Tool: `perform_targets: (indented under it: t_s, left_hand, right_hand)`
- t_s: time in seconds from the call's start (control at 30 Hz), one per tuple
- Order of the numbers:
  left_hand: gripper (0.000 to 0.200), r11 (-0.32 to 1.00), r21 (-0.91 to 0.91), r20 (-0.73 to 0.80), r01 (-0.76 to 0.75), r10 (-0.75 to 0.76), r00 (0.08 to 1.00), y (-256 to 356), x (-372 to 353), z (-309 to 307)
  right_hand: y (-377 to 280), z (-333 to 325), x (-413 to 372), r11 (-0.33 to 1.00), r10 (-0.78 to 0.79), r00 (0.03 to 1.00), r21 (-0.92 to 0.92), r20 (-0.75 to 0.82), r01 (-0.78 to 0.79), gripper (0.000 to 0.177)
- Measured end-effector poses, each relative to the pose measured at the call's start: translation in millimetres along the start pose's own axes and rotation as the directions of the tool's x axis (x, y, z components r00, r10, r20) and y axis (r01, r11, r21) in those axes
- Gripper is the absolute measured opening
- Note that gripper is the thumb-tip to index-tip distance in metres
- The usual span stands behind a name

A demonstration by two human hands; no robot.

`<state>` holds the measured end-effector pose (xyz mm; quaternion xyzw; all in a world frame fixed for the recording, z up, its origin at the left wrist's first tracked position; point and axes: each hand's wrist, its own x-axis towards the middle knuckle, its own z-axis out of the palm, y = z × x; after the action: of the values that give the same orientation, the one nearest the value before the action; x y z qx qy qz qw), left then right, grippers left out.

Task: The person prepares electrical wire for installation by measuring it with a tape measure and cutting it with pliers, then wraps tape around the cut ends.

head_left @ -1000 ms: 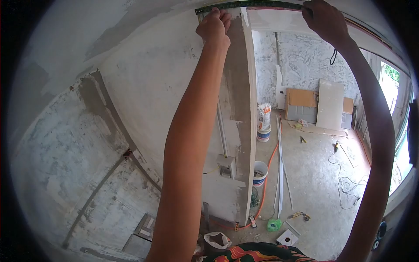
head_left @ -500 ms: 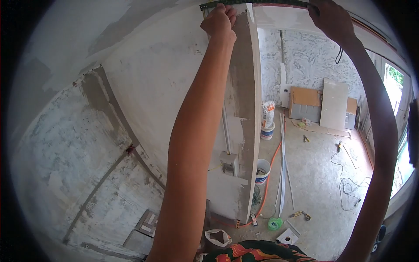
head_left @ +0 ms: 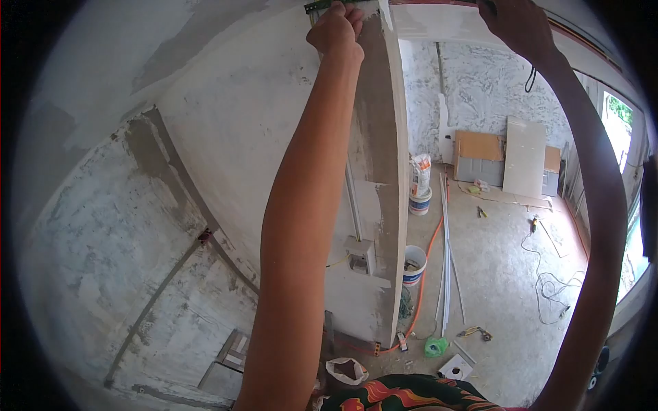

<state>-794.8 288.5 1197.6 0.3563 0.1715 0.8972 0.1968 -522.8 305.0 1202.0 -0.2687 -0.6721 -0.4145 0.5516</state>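
Both my arms stretch up to the top of the view. My left hand [head_left: 337, 29] is closed at the left end of a long dark green bar [head_left: 315, 7] with small holes near its tip, against the top of a wall end [head_left: 377, 103]. My right hand [head_left: 517, 26] is closed around the dark far part of the bar at the upper edge, its fingers partly cut off. A thin dark loop [head_left: 530, 79] hangs below my right wrist. Most of the bar's length lies at or beyond the frame's top edge.
Beyond the wall end, buckets [head_left: 413, 266], long pale strips [head_left: 445, 253], an orange hose [head_left: 430, 253] and a cable [head_left: 545, 284] lie on the floor. Boards [head_left: 524, 157] lean on the back wall. An open white sack [head_left: 347, 370] stands below me. A window [head_left: 617, 130] is at right.
My view has tilted slightly, so the bar and both hands sit a little higher and further left in the frame. Both hands keep their grip.
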Motion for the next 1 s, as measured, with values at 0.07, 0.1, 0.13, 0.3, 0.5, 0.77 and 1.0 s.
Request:
perform_targets:
  t_s: [0.07,0.1,0.13,0.3,0.5,0.77,1.0]
  left_hand:
    - [0.009,1.000,0.016,-0.028,0.014,-0.014,1.000,5.9,-10.9,4.1]
    - [0.008,0.999,0.024,-0.042,0.021,-0.020,0.999,7.3,-13.3,4.9]
    - [0.008,1.000,0.014,-0.030,0.019,-0.019,0.999,5.5,-10.7,3.9]
    - [0.009,1.000,0.024,-0.013,0.017,-0.017,1.000,3.5,-7.0,1.0]
    - [0.012,0.998,0.064,-0.059,0.006,-0.002,0.998,6.1,-15.1,3.7]
    - [0.012,0.999,0.048,-0.031,0.015,-0.013,0.999,5.0,-12.8,2.6]
    - [0.015,0.998,-0.010,0.015,-0.060,0.060,0.998,-2.5,-13.3,-2.1]
  right_hand:
    - [0.1,0.4,-1.2,1.000,0.006,1.000,0.021,-0.019,-0.006,0.018]
    - [0.6,0.6,-1.2,1.000,0.008,1.000,0.006,-0.007,-0.008,0.018]
    - [1.0,1.2,-0.6,1.000,0.009,1.000,-0.009,0.004,-0.009,0.018]
    - [2.7,2.4,-0.9,1.000,-0.007,1.000,-0.015,0.003,0.007,0.019]
    - [1.2,2.6,1.0,0.999,0.033,0.999,-0.018,0.039,-0.033,0.019]
    - [-1.1,-1.0,0.3,0.999,0.047,0.998,0.015,0.046,-0.048,0.020]
    - [-0.6,-0.2,-0.2,1.000,0.022,1.000,-0.008,0.010,-0.022,0.019]
